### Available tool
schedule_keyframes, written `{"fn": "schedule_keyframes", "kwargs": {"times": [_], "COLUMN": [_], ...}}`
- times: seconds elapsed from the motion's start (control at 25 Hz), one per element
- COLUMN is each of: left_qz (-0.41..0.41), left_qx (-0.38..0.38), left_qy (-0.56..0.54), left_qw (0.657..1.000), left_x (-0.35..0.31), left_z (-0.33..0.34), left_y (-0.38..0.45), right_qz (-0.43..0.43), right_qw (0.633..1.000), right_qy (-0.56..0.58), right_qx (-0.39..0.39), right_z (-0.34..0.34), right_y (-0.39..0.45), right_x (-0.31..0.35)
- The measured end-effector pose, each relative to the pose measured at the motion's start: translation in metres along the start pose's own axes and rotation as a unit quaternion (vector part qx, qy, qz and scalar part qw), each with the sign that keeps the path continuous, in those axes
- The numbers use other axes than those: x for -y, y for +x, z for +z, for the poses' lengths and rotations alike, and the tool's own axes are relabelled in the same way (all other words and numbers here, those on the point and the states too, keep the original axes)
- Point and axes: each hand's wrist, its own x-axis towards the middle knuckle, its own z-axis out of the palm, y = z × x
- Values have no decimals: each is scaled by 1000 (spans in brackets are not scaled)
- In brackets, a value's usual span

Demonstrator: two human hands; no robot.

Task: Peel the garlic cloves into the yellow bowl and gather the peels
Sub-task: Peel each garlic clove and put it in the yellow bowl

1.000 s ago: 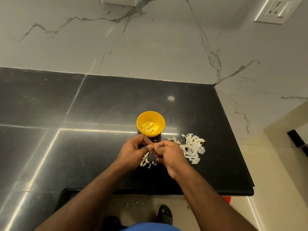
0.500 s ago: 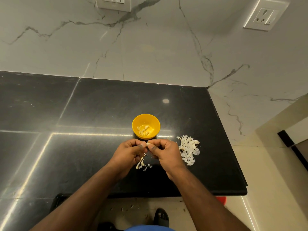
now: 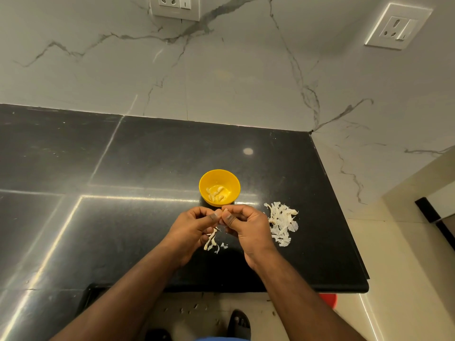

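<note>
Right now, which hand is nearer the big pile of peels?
Right. The right hand sits just left of the pile of peels; the left hand is farther left, beyond the right hand.

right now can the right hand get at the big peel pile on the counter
Probably yes: the peel pile lies on the bare counter just right of the right hand, nothing between them. That hand is pinching a clove with the left hand, though.
</note>
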Motion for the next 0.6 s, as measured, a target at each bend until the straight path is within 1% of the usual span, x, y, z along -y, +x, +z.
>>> {"fn": "schedule_keyframes", "kwargs": {"times": [0.08, 0.2, 0.4, 0.6], "left_qz": [27, 34, 18, 13], "left_qx": [-14, -1, 5, 6], "left_qy": [11, -14, -21, -39], "left_qw": [999, 999, 1000, 999], "left_x": [-1, -3, -2, -4], "left_z": [0, 3, 1, 3], "left_y": [1, -1, 3, 7], "right_qz": [-24, -42, -38, 2], "right_qw": [998, 995, 994, 998], "right_qy": [-53, -91, -102, -61], "right_qx": [-5, -10, -12, 0], "right_z": [0, 0, -1, -4], "right_y": [1, 4, 7, 10], "right_x": [0, 0, -3, 0]}}
